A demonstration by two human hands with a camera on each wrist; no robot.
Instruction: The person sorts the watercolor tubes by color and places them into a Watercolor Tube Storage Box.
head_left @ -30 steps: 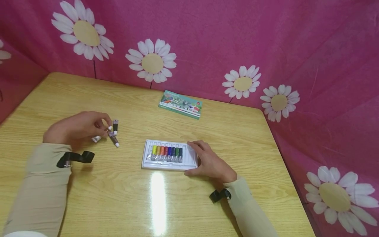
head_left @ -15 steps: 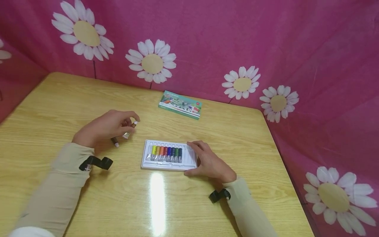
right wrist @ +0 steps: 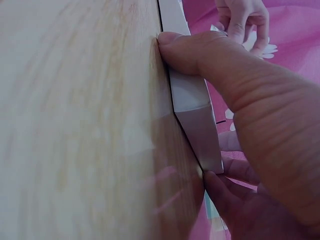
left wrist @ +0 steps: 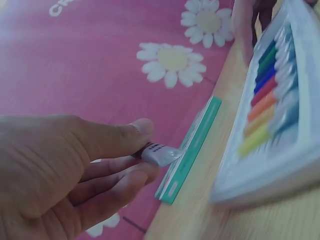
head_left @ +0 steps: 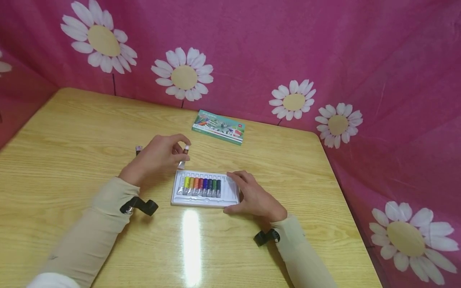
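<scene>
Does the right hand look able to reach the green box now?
Probably yes: nothing visible stands between the right hand and the green box, though it would first have to release the white tray.

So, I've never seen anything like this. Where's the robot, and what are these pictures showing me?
There's no robot: these are a person's bare hands. The wide picture comes from a camera worn on the head, looking down; the other two come from cameras worn on each wrist.

On the wooden table lies a white tray with a row of coloured paint tubes. Behind it is a green box, and another tube shows partly behind the left arm.

The left hand pinches a small brown-and-silver tube near the tray's far left corner. The right hand grips the tray's right end.
</scene>
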